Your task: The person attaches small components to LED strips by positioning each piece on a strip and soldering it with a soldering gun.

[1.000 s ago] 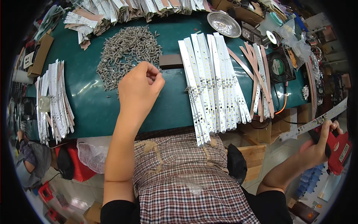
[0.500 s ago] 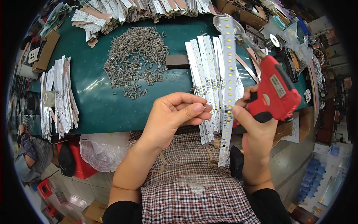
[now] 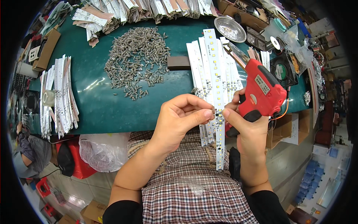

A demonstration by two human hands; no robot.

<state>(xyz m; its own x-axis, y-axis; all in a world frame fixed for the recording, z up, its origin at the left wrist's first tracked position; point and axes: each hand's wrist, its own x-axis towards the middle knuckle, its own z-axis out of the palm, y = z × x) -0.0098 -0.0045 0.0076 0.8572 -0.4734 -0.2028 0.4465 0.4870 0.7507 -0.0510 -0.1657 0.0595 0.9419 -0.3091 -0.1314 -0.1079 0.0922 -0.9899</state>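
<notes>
"My left fingers [image 3: 202, 115] are pressed together at the tips, right by the edge of the light strip [image 3: 215, 67]; whether they pinch something small, I can't tell."

"And the other hand?"

"My right fingers [image 3: 233, 116] pinch that strip, held up in front of the loose strips [image 3: 233, 67] on the tabletop [image 3: 93, 123], with the red soldering gun [image 3: 259, 89] in the same grip."

"What's changed?"

"A second ago my left hand was at the pile of metal pieces [image 3: 138, 52], the strip far off right. Now both meet, so I'd judge the work has moved to the strip."
</notes>
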